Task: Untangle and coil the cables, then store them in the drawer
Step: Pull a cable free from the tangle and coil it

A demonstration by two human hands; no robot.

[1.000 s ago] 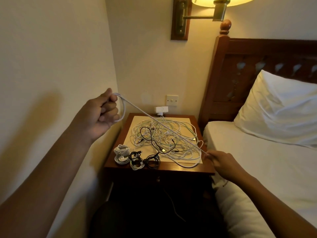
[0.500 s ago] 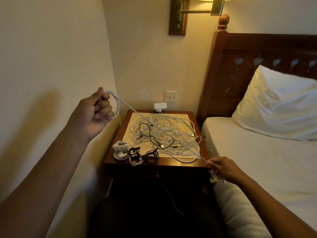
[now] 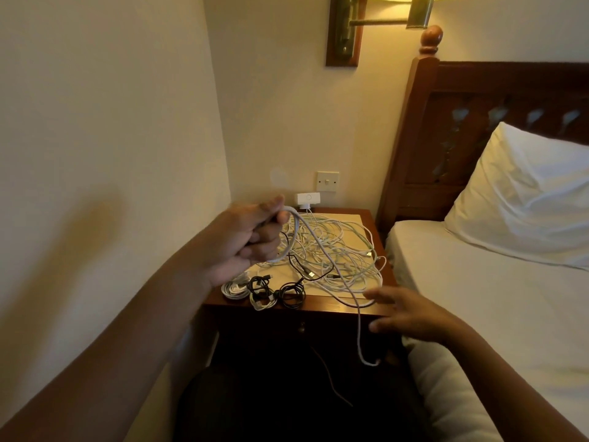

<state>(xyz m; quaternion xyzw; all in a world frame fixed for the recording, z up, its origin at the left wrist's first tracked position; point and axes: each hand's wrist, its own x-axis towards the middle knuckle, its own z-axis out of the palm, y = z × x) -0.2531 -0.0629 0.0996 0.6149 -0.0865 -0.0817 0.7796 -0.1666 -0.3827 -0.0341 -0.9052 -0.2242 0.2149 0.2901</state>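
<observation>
My left hand [image 3: 247,242] grips a loop of a white cable [image 3: 322,250] above the left side of the wooden nightstand [image 3: 331,309]. That cable runs down across the table and hangs slack past its front edge. My right hand [image 3: 411,315] hovers with spread fingers at the front right corner, beside the hanging cable and not holding it. A tangle of white and black cables [image 3: 338,250] covers the table top. Three small coiled cables [image 3: 264,290], white and black, lie at the front left. The drawer knob [image 3: 301,328] shows below the edge.
A white charger [image 3: 307,199] sits plugged in at the wall behind the table, under a light switch [image 3: 327,180]. The bed with a white pillow [image 3: 522,199] lies close on the right. A wall runs along the left. A wall lamp [image 3: 382,14] hangs above.
My left hand has come down and right toward the table with the cable loop. My right hand has let go of the cable, which now hangs slack off the front edge.
</observation>
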